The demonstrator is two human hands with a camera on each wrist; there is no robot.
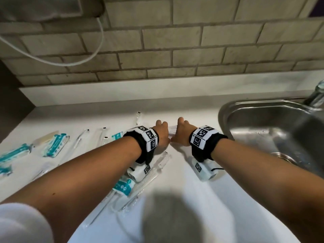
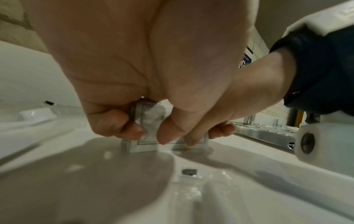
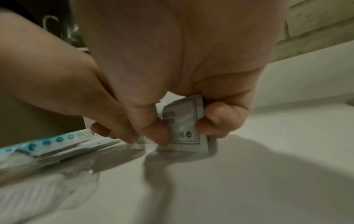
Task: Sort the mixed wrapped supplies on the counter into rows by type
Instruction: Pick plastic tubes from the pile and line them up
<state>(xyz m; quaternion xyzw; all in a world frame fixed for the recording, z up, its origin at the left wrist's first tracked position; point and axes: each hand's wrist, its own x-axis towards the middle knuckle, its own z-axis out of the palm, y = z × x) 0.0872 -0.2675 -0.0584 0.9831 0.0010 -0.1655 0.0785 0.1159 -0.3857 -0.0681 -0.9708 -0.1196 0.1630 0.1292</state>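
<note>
A small stack of white sachets (image 1: 172, 132) with a thin printed border stands on edge on the white counter (image 1: 184, 199). Both hands hold it from either side. My left hand (image 1: 162, 131) pinches its left end between thumb and curled fingers, as the left wrist view shows: left hand (image 2: 149, 134), sachets (image 2: 151, 119). My right hand (image 1: 182, 130) pinches the right end; in the right wrist view the right hand (image 3: 182, 130) curls round the sachets (image 3: 184, 121). Teal-printed packets (image 1: 56, 145) and clear-wrapped long items (image 1: 82, 137) lie to the left.
A steel sink (image 1: 228, 109) with a faucet (image 1: 317, 95) opens close on the right. Another teal packet (image 1: 122, 185) and clear wrapped tubes (image 1: 163, 160) lie under my left wrist. A brick wall with a white cable (image 1: 87, 56) backs the counter.
</note>
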